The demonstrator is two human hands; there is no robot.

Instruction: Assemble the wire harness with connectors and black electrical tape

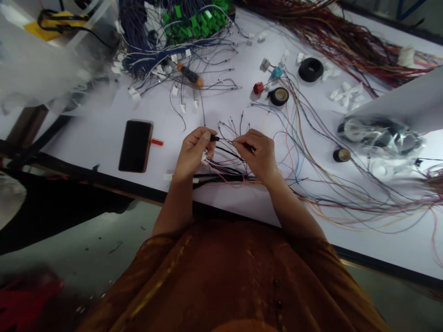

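Observation:
My left hand [194, 150] is closed on a small black connector [214, 138], which sticks out past the thumb toward the right. A thin wire runs from that connector to my right hand [258, 152], whose thumb and finger pinch it. Below both hands lies a wire harness [224, 177] with black sleeving and pink, yellow and blue strands. Several loose wire ends with dark terminals fan out on the table just beyond the fingers. A white connector [205, 158] shows under my left hand, partly hidden by it.
Left of my hands lie a phone [136, 146] and an orange-handled screwdriver [190, 75]. Green connectors [197, 23] with blue wires pile up at the back. Black tape rolls [310, 69], a red connector [258, 87] and a plastic bag [384, 138] are on the right. The table's dark edge runs before me.

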